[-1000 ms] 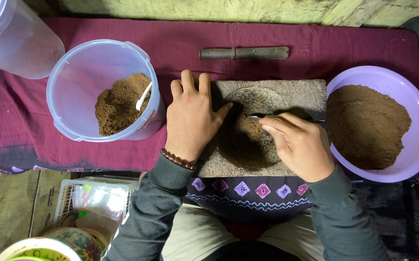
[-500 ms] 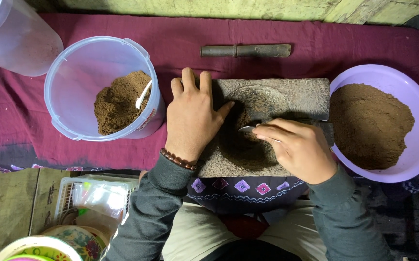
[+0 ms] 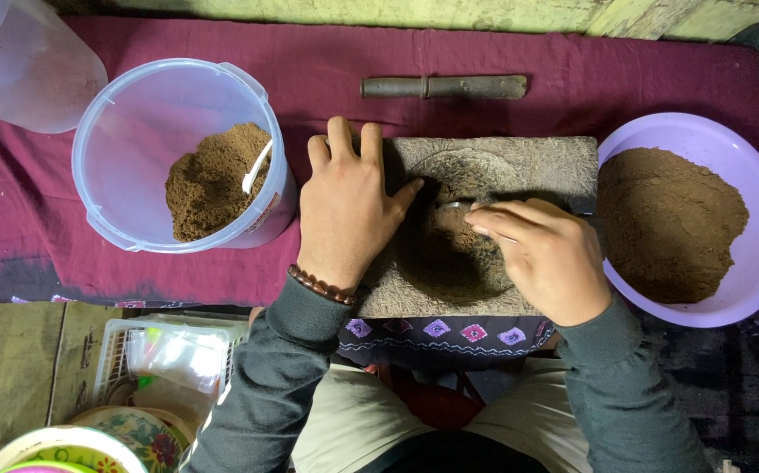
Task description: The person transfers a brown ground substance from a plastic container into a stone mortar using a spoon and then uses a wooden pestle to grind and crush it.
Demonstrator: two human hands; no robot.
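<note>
A maroon cloth [image 3: 502, 52] covers the surface, a greenish wall edge beyond it. At its centre sits one stone slab [image 3: 537, 162]: the left hand [image 3: 344, 206] lies flat, fingers spread, on the slab's left edge; the right hand [image 3: 546, 254] pinches a spoon [image 3: 456, 206] over its hollow. One bucket [image 3: 134, 158] stands left of the slab, one purple bowl [image 3: 747, 289] right, one stick [image 3: 445, 86] behind on bare cloth.
</note>
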